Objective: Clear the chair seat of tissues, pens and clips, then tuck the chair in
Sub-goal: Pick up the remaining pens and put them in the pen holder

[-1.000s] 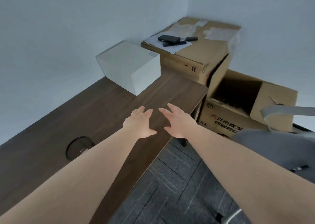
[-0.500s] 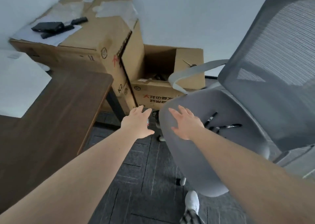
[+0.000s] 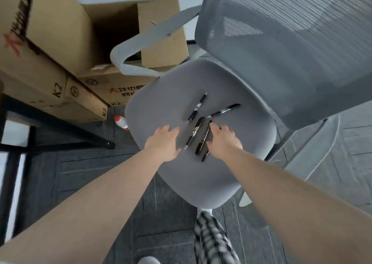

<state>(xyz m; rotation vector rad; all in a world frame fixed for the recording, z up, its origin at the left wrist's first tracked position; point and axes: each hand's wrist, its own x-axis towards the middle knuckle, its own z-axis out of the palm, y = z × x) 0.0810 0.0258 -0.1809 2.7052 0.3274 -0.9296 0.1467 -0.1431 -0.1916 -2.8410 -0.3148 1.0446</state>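
A grey office chair with a padded seat (image 3: 171, 102) and mesh back (image 3: 291, 42) fills the middle. Several black pens lie on the seat: one (image 3: 197, 107) farthest, one (image 3: 224, 110) angled to its right, and a cluster (image 3: 194, 134) between my hands. My left hand (image 3: 164, 142) hovers open just left of the cluster, holding nothing. My right hand (image 3: 223, 140) hovers open just right of it, its fingertips at the pens; I cannot tell whether they touch. No tissues or clips show on the seat.
Stacked cardboard boxes (image 3: 60, 32) stand left of the chair, one open. The desk's black metal leg frame (image 3: 50, 131) is at the left. A small red-and-white bottle (image 3: 121, 122) lies on the dark carpet tiles by the seat. The chair's white armrest (image 3: 141, 42) curves toward the boxes.
My view has swung right and down from the desk to the chair. Both hands have gone from the seat's front edge to above the pens.
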